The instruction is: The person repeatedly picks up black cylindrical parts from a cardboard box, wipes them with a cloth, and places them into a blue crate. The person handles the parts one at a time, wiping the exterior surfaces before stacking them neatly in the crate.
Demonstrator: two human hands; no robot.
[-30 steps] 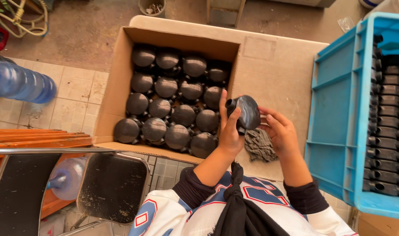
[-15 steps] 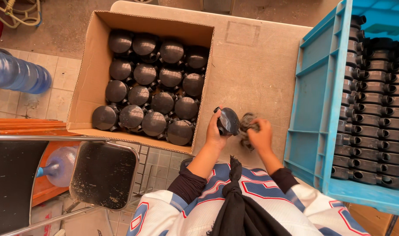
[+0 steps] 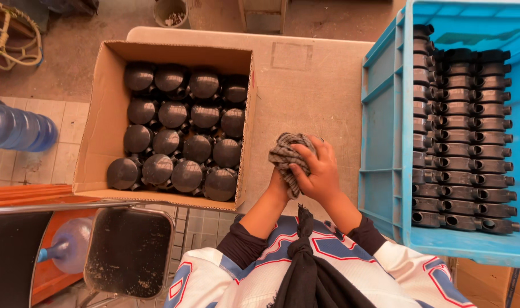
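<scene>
At the centre of the head view, over a beige tabletop (image 3: 305,85), a person's right hand (image 3: 319,171) closes around a crumpled grey checked cloth (image 3: 287,154), fingers wrapped over it. The left hand (image 3: 278,178) sits just beneath, mostly hidden by the cloth and the right hand; whether it grips anything cannot be told. To the left of the hands, an open brown cardboard box (image 3: 97,131) holds rows of round black plastic parts (image 3: 183,128), packed close together. At the right edge of the frame, a blue plastic crate (image 3: 385,142) carries stacked black tubular plastic fittings (image 3: 470,137). At lower left stands a dark metal chair seat (image 3: 129,251), with clear blue water bottles (image 3: 17,128) lying on the tiled floor nearby.
</scene>
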